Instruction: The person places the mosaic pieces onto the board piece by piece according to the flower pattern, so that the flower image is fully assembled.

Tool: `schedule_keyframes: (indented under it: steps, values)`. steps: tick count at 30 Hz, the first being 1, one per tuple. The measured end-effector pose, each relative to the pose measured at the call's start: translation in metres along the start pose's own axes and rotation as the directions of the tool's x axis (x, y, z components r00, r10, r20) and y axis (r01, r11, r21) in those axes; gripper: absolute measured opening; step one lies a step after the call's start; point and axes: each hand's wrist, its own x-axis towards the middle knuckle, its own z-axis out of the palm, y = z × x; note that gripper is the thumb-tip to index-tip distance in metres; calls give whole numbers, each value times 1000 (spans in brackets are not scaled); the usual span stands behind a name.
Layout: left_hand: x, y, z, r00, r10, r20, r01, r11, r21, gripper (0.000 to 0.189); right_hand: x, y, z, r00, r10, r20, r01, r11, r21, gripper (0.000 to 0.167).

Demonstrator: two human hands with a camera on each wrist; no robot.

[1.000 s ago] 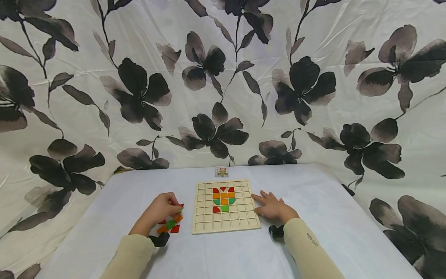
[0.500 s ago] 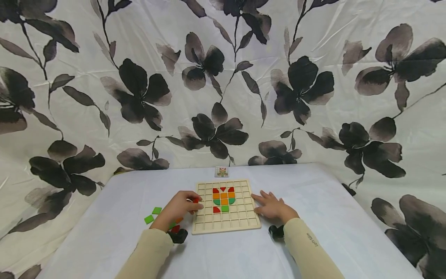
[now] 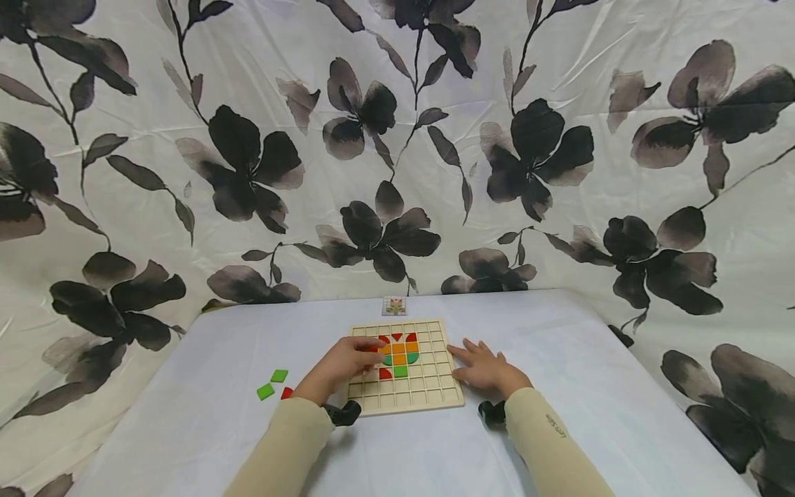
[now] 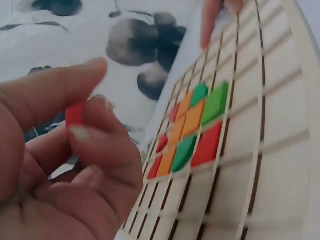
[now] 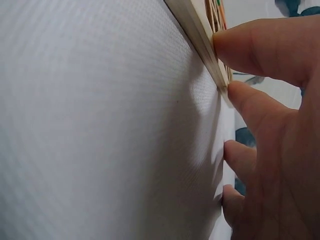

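My left hand (image 3: 344, 364) is over the left part of the wooden grid board (image 3: 430, 395). Between its thumb and fingertips it pinches a small red tile (image 4: 75, 114), raised off the board; its full outline is hidden by the fingers. Red, orange and green tiles sit in the board's squares, among them a light green square (image 3: 400, 371) and a red quarter-round tile (image 4: 209, 143). On the right, my right hand (image 3: 487, 367) has its fingers spread, with the thumb and index fingertip touching the board's edge (image 5: 202, 42).
Two green tiles (image 3: 266, 391) and a red tile (image 3: 286, 393) lie loose on the white tabletop (image 3: 205, 386), left of the board; my left arm may hide more. A small pattern card (image 3: 394, 306) lies behind the board. A floral cloth (image 3: 385, 138) hangs at the back.
My left hand has lifted a red tile from the loose pile and carried it right, over the board. The right hand stays in place at the board's right edge.
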Motion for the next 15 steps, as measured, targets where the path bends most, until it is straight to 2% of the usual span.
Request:
schedule_keyframes:
  steps: [3,5,10,15]
  values:
    - [2,3,4,998,19,62,-11,992,-125,37,0,0,0,1000,-4,-5,4,1000,-2,60]
    - [3,4,6,995,39,95,-22,984,-176,35,0,0,1,1000,-5,-7,5,1000,-1,60]
    - [3,9,13,988,76,132,-50,981,-190,34,0,1,1,1000,-6,-11,6,1000,-3,60]
    - [7,10,20,985,105,135,-82,983,-162,31,0,1,2,1000,-6,-10,6,1000,1,60]
